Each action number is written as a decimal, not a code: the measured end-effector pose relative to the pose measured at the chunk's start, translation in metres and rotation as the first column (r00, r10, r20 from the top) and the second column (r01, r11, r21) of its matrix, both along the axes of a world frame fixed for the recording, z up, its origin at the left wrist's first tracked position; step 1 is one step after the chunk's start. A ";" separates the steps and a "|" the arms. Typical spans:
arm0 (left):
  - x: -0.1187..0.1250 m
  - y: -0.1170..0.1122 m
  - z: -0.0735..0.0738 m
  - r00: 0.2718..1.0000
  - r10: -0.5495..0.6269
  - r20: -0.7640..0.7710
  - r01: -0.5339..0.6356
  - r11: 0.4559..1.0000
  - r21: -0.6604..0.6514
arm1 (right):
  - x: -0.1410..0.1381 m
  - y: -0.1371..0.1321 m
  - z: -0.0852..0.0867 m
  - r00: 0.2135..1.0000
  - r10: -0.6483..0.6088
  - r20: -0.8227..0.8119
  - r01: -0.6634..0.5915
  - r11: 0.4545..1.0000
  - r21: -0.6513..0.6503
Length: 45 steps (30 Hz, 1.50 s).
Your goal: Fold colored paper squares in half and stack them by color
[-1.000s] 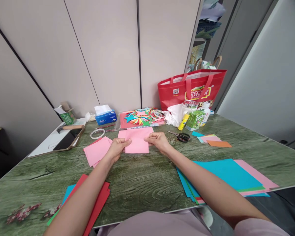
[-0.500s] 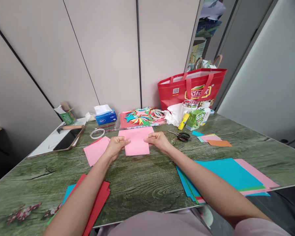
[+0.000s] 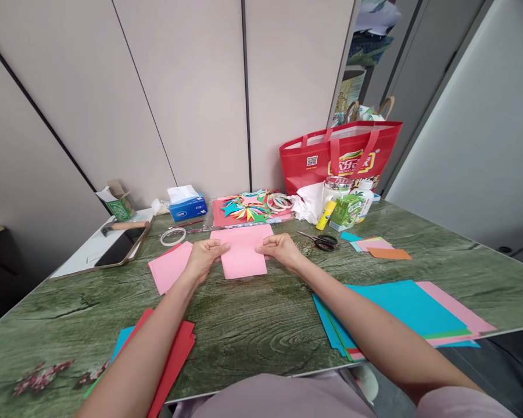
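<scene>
A sheet of pink paper (image 3: 244, 255) is held up in front of me, between my two hands over the table. My left hand (image 3: 206, 259) pinches its left edge between thumb and fingers. At the opposite edge my right hand (image 3: 281, 251) grips it the same way. The top of the pink paper reaches wider than its lower part, and I cannot tell whether that is a fold or a second sheet behind. Just left of my left hand lies a small stack of pink paper (image 3: 169, 268). Black-handled scissors (image 3: 325, 241) rest to the right of my right hand.
Coloured sheets (image 3: 401, 307) lie under my right forearm, red sheets (image 3: 178, 348) under my left. Paper strips (image 3: 387, 251), a yellow glue stick (image 3: 326, 215), a red bag (image 3: 305, 168), a tape roll (image 3: 173, 236), a tissue box (image 3: 187, 208) and a phone (image 3: 119, 248) stand or lie around.
The lower edge of the pink paper has dropped slightly toward me and shifted a little right. Both hands keep their pinch almost in place.
</scene>
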<state>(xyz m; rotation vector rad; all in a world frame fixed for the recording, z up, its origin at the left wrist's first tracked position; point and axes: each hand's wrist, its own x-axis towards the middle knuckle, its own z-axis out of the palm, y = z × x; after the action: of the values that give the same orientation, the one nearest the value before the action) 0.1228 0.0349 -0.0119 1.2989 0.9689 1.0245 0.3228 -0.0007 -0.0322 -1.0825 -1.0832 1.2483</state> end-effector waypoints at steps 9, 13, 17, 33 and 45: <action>0.000 0.000 0.000 0.999 0.029 0.026 -0.030 0.999 0.045 | -0.001 0.000 0.001 1.000 0.004 0.014 -0.004 1.000 0.014; 0.000 0.000 0.001 0.998 -0.001 0.057 0.001 1.000 0.006 | 0.000 0.001 -0.001 1.000 -0.002 0.022 0.001 1.000 0.023; 0.000 0.001 0.002 0.995 0.046 0.093 -0.046 0.999 -0.001 | 0.001 0.002 -0.002 0.999 -0.011 0.032 0.010 1.000 0.018; -0.002 0.000 -0.002 0.988 -0.129 0.089 0.133 0.990 -0.043 | 0.004 0.004 -0.003 0.999 -0.039 -0.024 0.039 0.999 0.029; 0.003 -0.001 -0.007 0.995 -0.095 -0.024 0.096 0.994 0.054 | 0.004 0.006 -0.004 0.993 -0.080 -0.091 0.086 0.995 0.057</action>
<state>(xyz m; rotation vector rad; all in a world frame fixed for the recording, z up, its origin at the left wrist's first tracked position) 0.1254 0.0339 -0.0186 1.3914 0.8913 0.9714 0.3270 0.0056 -0.0358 -1.0067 -0.9924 1.1792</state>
